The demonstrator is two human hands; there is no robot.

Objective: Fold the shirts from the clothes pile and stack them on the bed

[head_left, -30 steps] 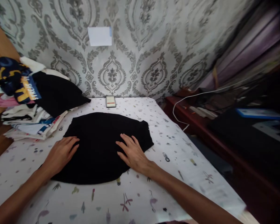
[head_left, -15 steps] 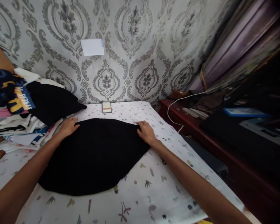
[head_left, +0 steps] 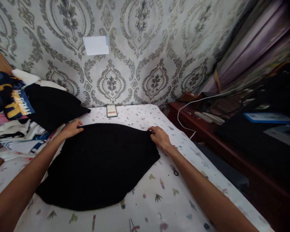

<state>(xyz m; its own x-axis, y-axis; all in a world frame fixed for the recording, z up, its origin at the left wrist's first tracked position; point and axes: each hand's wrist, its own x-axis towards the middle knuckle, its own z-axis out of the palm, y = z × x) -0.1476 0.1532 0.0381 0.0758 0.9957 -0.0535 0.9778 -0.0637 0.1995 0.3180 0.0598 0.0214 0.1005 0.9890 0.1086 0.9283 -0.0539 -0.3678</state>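
Two bare hands on one black cloth. Left hand (head_left: 72, 129): thumb and fingers close together at the cloth's far left corner, apparently pinching the edge; how firmly, cannot tell. Right hand (head_left: 160, 138): thumb and curled fingertips at the far right corner, pinching the edge there. The black cloth (head_left: 99, 167), one piece, lies spread flat between the two forearms, far edge running from hand to hand, near edge curved. Beneath it, one white sheet (head_left: 145, 212) printed with small plants and other figures. Beyond the far edge, well apart from both hands, one small card-like item (head_left: 111, 110) in a dark frame, lying near the wall; its print is too small to read. To the left, one heap of clothes (head_left: 19, 129), count of pieces unclear: one black garment (head_left: 53, 103) draped on it, one navy and yellow item (head_left: 16, 103) with lettering beside that, some pink beneath, white folded pieces lower down. Left forearm passes just beside the heap. Wall behind: grey patterned wallpaper (head_left: 137, 77), one pale blank rectangle (head_left: 96, 45) on it. To the right, one dark red table (head_left: 207, 138) bearing one white cable (head_left: 181, 112), looped, and one blue-edged flat item (head_left: 268, 118). Above the table's far end, one purple curtain (head_left: 251, 48).
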